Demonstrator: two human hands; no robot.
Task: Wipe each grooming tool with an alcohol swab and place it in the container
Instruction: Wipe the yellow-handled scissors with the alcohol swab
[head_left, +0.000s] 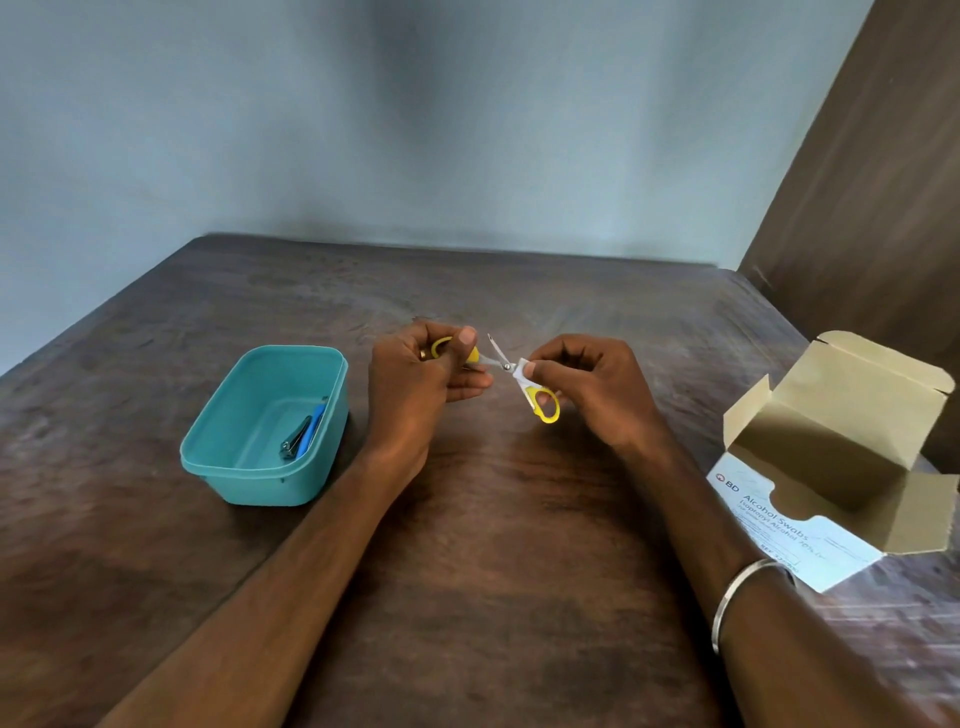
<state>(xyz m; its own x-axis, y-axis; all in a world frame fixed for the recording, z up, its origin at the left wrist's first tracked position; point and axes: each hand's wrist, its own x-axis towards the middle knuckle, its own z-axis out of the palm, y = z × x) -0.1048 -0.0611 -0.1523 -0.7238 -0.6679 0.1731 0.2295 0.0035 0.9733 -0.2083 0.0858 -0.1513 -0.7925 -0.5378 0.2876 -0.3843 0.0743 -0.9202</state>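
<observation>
- Two hands meet above the table's middle, sharing one small pair of scissors (511, 371) with yellow loop handles and thin steel blades spread open.
- Left hand (415, 379): fingers curled round one yellow loop, thumb pressed on top.
- Right hand (587, 384): thumb and fingers pinching a folded white swab (522, 370) against the scissors near the pivot; the second yellow loop hangs free below, at 6 o'clock from the pinch.
- Teal plastic container (223, 447), rectangular with rounded corners, at 9 o'clock from the hands, resting on the table; inside lie a metal nail clipper (293, 442) and a blue-handled tool (315, 426), side by side.
- Cardboard swab box (831, 462), flaps open, white printed face, at 3 o'clock.
- Dark wooden table (519, 519), grained, matte.
- Metal bangle (737, 597) on the right wrist.
</observation>
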